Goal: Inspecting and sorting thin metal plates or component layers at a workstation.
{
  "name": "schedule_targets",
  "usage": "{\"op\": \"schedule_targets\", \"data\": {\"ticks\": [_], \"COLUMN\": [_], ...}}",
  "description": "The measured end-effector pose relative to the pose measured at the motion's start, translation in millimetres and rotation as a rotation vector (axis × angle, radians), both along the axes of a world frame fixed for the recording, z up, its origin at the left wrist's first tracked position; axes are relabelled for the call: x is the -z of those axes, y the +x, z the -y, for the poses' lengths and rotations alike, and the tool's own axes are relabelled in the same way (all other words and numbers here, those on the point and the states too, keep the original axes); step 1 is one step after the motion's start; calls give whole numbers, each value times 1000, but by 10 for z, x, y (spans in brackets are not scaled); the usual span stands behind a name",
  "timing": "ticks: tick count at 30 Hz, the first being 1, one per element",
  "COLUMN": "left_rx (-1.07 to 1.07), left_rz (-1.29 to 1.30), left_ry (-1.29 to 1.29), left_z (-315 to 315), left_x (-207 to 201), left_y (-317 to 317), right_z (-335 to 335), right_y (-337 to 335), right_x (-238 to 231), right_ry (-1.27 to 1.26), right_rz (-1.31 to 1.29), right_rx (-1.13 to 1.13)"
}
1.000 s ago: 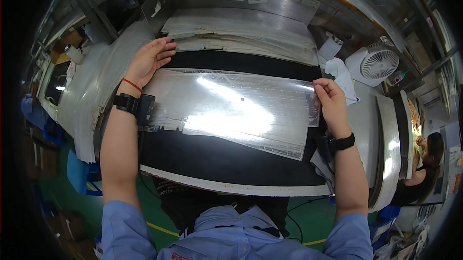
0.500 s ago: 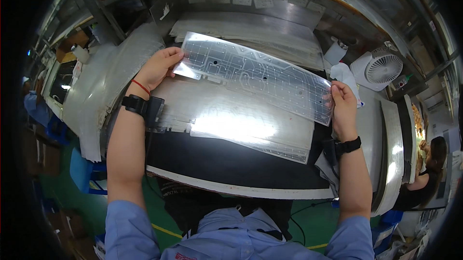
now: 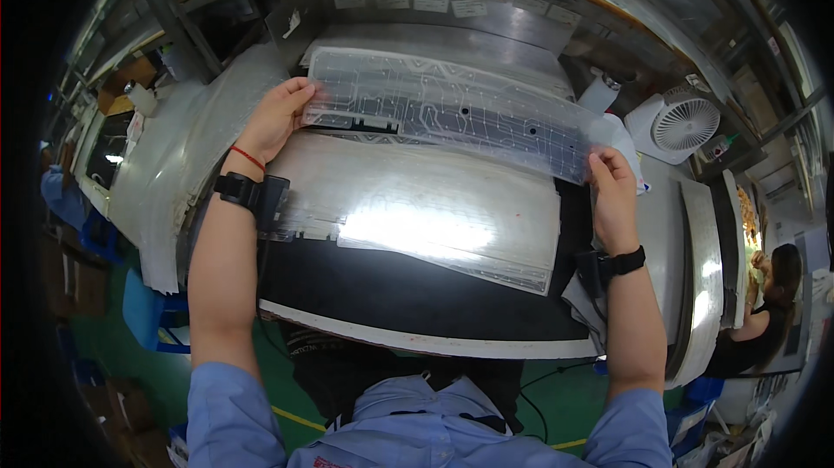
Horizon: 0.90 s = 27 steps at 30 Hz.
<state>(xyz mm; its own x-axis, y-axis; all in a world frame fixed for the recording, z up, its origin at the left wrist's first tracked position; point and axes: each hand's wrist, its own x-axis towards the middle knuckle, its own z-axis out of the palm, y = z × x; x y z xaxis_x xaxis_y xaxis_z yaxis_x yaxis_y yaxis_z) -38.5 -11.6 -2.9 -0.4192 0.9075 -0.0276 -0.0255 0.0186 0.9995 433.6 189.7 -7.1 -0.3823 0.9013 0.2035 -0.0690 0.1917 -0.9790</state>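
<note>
A long, clear plastic sheet printed with circuit lines is stretched between my two hands above the bench. My left hand pinches its left end between thumb and fingers. At the lower right corner, my right hand grips the other end. Several dark round spots show through the sheet. Beneath and nearer to me lies a stack of similar sheets, with a bright glare across its middle. The stack rests on a black mat.
Behind the held sheet is another pile of sheets. A white fan and a bottle stand at the back right. More stacked sheets lie at the left. A person in black sits at the far right.
Both hands still hold the printed sheet. It has shifted slightly left and away from me, and its tilt has changed, so its circuit lines catch the light differently.
</note>
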Motion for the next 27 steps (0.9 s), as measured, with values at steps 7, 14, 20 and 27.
{"op": "schedule_targets", "data": {"ticks": [7, 14, 20, 27], "left_rx": [-9, -110, -107, -103], "left_rz": [-65, -112, -137, -161], "left_ry": [285, 153, 167, 165], "left_z": [-16, -20, -19, -11], "left_x": [31, 3, -34, -64], "left_y": [-2, 38, 87, 104], "right_z": [55, 65, 68, 52], "right_y": [-1, 9, 18, 19], "right_x": [-73, -81, -86, -63], "right_ry": [402, 589, 638, 603], "right_rz": [42, 121, 163, 107], "right_rx": [83, 197, 245, 197]}}
